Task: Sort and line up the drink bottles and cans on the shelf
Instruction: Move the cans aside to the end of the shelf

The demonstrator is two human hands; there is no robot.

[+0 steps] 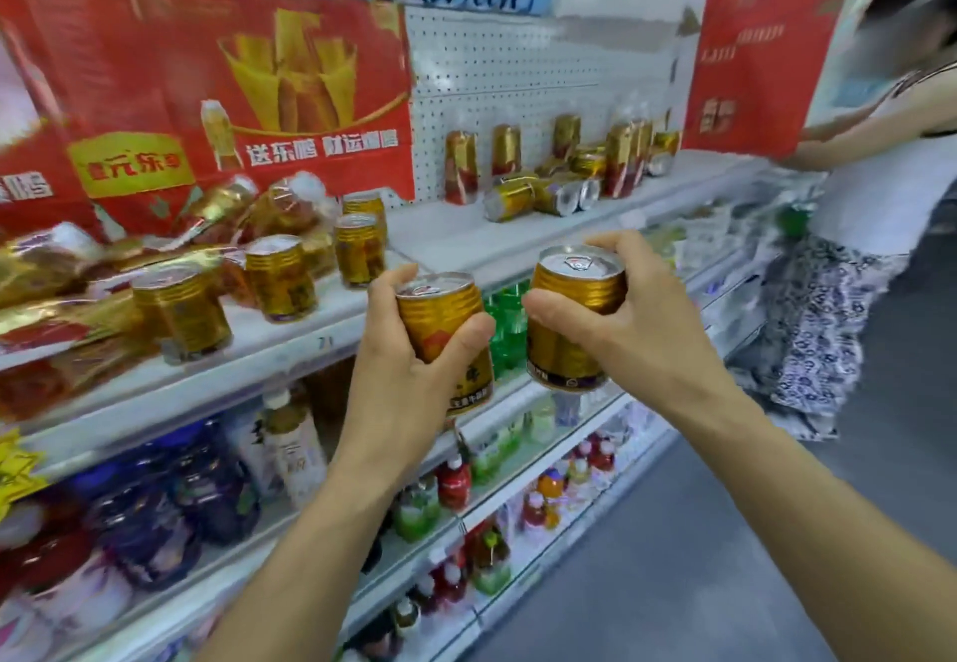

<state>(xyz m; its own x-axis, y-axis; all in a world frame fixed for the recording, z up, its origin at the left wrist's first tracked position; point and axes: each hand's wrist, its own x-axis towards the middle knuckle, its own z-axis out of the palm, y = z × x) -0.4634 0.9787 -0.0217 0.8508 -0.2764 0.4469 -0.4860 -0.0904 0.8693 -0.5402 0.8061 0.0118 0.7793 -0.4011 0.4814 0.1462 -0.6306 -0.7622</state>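
Two gold cans held before the shelf (pixel 290 345).
Left hand (pixel 399 381) and right hand (pixel 616 319) each clamp fingers round a can (pixel 440 314), (pixel 575 299); rigid, smooth, probably full, best gripped mid-body.

Packs (pixel 46 268) at left: blurred, cut off by the edge. Lower bottles (pixel 155 516): labels illegible. Bystander (pixel 880 185) cropped at right.

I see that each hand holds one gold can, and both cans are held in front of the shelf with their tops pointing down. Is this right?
Not quite. The head view shows the left hand and the right hand each holding one gold can in front of the shelf, but the tops point up; the pull tabs are visible.
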